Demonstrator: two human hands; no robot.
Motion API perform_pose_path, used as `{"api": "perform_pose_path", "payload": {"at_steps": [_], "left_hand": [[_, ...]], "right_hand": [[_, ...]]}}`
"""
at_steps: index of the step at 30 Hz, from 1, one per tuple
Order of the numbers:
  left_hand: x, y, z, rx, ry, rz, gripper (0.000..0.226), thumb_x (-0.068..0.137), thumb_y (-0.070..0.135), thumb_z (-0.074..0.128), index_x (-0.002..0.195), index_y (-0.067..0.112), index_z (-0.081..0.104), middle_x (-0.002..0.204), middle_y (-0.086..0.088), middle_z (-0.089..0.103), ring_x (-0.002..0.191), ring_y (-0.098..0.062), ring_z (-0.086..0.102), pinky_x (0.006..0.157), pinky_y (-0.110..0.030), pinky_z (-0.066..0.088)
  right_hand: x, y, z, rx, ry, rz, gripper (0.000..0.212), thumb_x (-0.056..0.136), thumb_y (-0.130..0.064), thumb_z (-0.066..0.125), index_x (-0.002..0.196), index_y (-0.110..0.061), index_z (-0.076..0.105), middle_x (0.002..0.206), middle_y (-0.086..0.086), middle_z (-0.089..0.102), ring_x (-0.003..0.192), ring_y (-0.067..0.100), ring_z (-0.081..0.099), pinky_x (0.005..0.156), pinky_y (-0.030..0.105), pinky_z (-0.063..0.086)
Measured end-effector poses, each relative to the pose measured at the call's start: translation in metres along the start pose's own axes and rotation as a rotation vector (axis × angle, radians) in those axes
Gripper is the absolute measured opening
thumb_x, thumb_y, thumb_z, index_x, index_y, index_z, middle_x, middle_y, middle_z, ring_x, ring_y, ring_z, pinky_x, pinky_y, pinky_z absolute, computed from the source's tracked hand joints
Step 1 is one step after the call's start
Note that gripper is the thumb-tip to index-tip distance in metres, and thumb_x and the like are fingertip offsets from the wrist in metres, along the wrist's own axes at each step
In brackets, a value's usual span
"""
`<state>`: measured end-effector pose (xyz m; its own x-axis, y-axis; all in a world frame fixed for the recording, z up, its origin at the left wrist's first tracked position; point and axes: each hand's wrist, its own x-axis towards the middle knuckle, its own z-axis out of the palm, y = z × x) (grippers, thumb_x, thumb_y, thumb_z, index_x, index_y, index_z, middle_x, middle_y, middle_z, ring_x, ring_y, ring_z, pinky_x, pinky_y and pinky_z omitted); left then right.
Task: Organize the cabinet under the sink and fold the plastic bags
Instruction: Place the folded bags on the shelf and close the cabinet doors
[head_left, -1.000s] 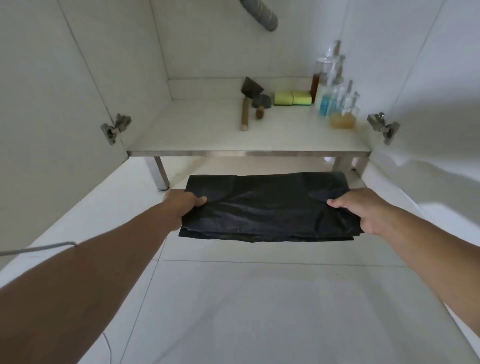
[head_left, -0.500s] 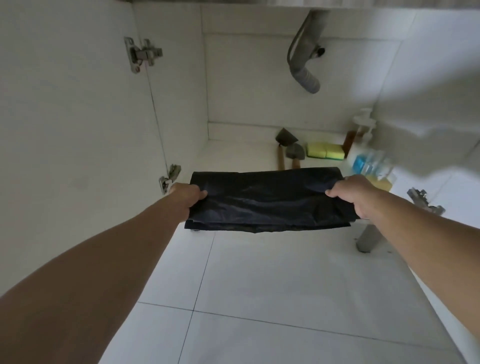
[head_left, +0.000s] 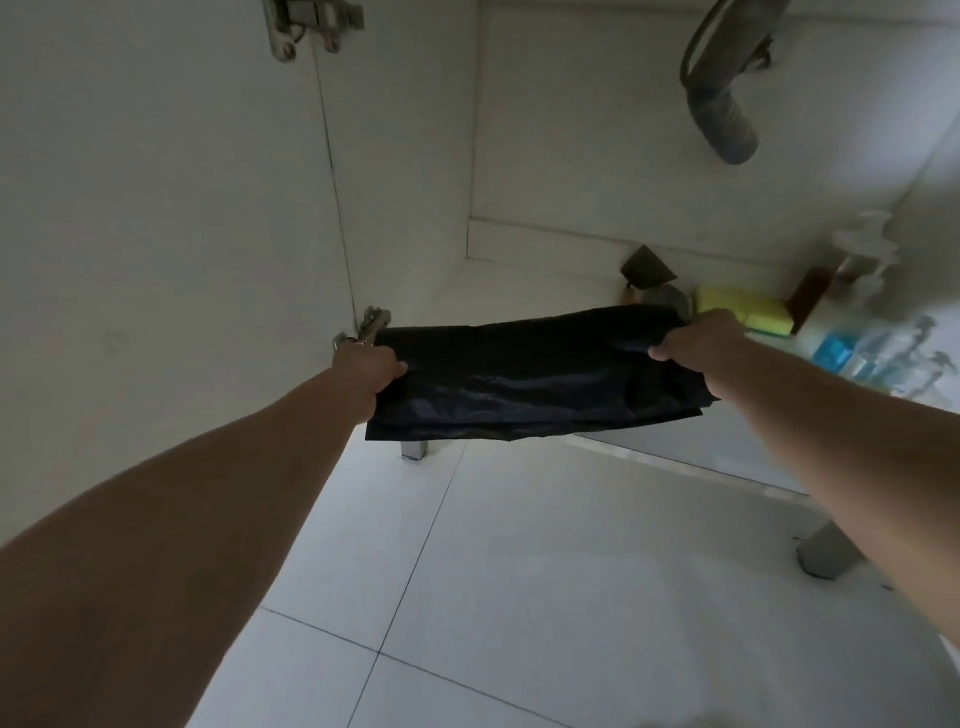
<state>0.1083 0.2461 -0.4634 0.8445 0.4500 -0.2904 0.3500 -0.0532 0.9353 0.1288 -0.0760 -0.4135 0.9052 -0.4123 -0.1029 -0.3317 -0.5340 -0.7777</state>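
A folded black plastic bag (head_left: 524, 382) hangs stretched flat between my hands, in front of the open cabinet under the sink. My left hand (head_left: 366, 371) grips its left end, thumb on top. Its right end is gripped by my right hand (head_left: 698, 345), fingers curled under. The bag covers the front edge of the cabinet floor (head_left: 524, 288) and part of what lies behind it.
On the cabinet floor lie a dark scraper tool (head_left: 647, 270), yellow-green sponges (head_left: 743, 314) and several blurred bottles (head_left: 857, 353) at the right. A grey drain hose (head_left: 722, 119) hangs above. The open left door carries hinges (head_left: 363, 332). Metal legs (head_left: 826, 553) stand on the white tiled floor (head_left: 571, 597).
Both hands have carried the bag up and forward, from below the cabinet's front edge to level with its floor. The view has tilted up and swung left.
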Motion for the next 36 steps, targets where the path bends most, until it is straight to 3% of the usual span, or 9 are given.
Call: {"api": "perform_pose_path", "payload": {"at_steps": [6,10,13,18,21,24,27,30,36], "left_hand": [[0.045,-0.007,0.024,0.026,0.023,-0.025,0.05,0.089,0.004,0.063,0.134,-0.002,0.041,0.095,-0.01,0.055,0.082,-0.021,0.056,0.083,-0.037,0.051],[0.069,-0.014,0.041,0.064,0.033,-0.087,0.044,0.088,0.01,0.067,0.127,-0.001,0.048,0.116,-0.017,0.056,0.108,-0.031,0.056,0.096,-0.041,0.048],[0.085,-0.016,0.055,0.125,0.025,-0.064,0.041,0.089,0.01,0.066,0.125,0.0,0.049,0.112,-0.014,0.053,0.102,-0.028,0.052,0.089,-0.036,0.046],[0.104,-0.023,0.065,0.525,0.1,0.147,0.047,0.084,0.021,0.07,0.124,0.003,0.051,0.113,-0.014,0.058,0.102,-0.029,0.055,0.089,-0.039,0.048],[0.102,-0.035,0.068,0.927,0.133,0.471,0.07,0.085,0.037,0.069,0.14,0.007,0.037,0.14,-0.02,0.042,0.128,-0.036,0.042,0.104,-0.044,0.038],[0.091,-0.046,0.07,1.132,-0.009,0.796,0.082,0.085,0.068,0.035,0.149,0.016,0.03,0.158,-0.015,0.018,0.143,-0.036,0.021,0.116,-0.05,0.018],[0.087,-0.05,0.074,1.228,-0.281,0.797,0.106,0.066,0.087,-0.003,0.154,0.03,0.013,0.162,-0.005,-0.003,0.149,-0.026,-0.001,0.118,-0.051,0.0],[0.09,-0.057,0.075,1.383,-0.411,0.736,0.119,0.049,0.094,-0.018,0.152,0.035,-0.006,0.161,-0.002,-0.015,0.148,-0.023,-0.013,0.118,-0.05,-0.008],[0.094,-0.066,0.072,1.428,-0.406,0.68,0.134,0.036,0.096,-0.024,0.153,0.033,-0.007,0.162,-0.004,-0.012,0.149,-0.025,-0.011,0.117,-0.058,-0.003]], "right_hand": [[0.063,-0.005,0.038,-0.088,-0.033,-0.094,0.064,0.079,-0.009,0.077,0.135,-0.002,0.046,0.124,0.017,0.053,0.114,0.036,0.054,0.089,0.037,0.049],[0.101,-0.002,0.066,-0.218,-0.039,-0.14,0.072,0.082,-0.016,0.071,0.144,-0.006,0.036,0.135,0.018,0.049,0.121,0.037,0.05,0.098,0.043,0.048],[0.13,0.006,0.084,-0.278,-0.018,-0.131,0.083,0.074,-0.025,0.07,0.146,-0.01,0.032,0.13,0.018,0.054,0.118,0.037,0.053,0.1,0.046,0.047],[0.126,0.012,0.094,-0.489,0.007,-0.187,0.081,0.089,-0.018,0.064,0.153,-0.009,0.015,0.125,0.018,0.059,0.109,0.035,0.059,0.085,0.036,0.046],[0.119,0.024,0.097,-0.687,0.07,-0.39,0.088,0.084,-0.025,0.07,0.152,-0.012,0.016,0.148,0.016,0.041,0.121,0.033,0.053,0.107,0.044,0.036],[0.097,0.036,0.1,-0.829,0.114,-0.583,0.053,0.088,-0.035,0.062,0.134,-0.015,0.044,0.145,0.014,0.04,0.126,0.033,0.045,0.106,0.047,0.033],[0.062,0.044,0.11,-0.805,0.012,-0.555,0.041,0.097,-0.045,0.041,0.126,-0.018,0.052,0.134,0.009,0.046,0.122,0.034,0.044,0.098,0.047,0.041],[0.046,0.052,0.127,-0.825,-0.149,-0.419,0.053,0.098,-0.054,0.029,0.138,-0.022,0.041,0.143,0.012,0.038,0.131,0.043,0.034,0.101,0.052,0.041],[0.064,0.058,0.152,-0.734,-0.304,-0.436,0.06,0.103,-0.048,0.026,0.155,-0.019,0.015,0.162,0.014,0.008,0.148,0.04,-0.003,0.119,0.05,0.017]]}}
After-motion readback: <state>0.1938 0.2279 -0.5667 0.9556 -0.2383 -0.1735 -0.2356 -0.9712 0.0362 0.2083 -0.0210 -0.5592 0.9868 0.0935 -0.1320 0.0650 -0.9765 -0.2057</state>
